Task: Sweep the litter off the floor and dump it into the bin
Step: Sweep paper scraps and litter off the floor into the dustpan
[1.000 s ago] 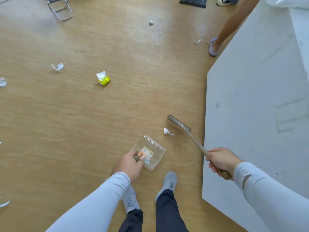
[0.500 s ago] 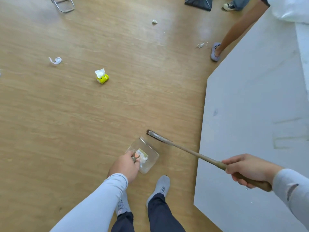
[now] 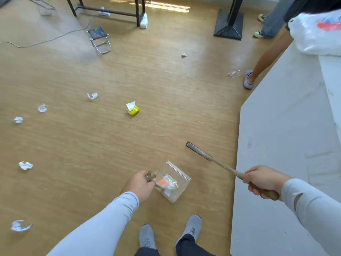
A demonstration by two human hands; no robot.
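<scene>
Sweeping is midway: your left hand (image 3: 140,185) has its fingers curled round the handle of the clear dustpan (image 3: 173,182), which sits on the floor (image 3: 110,145) with a few scraps already in it, while your right hand (image 3: 262,180) is clamped on the broom (image 3: 217,162), its head set down just beyond the pan. Next, I judge, you carry both to the yellow packet (image 3: 132,109) and the paper scraps (image 3: 25,165) lying well apart to the left. Open floor lies that way; the white slab's edge (image 3: 238,145) crowds your right, and no bin is in view.
</scene>
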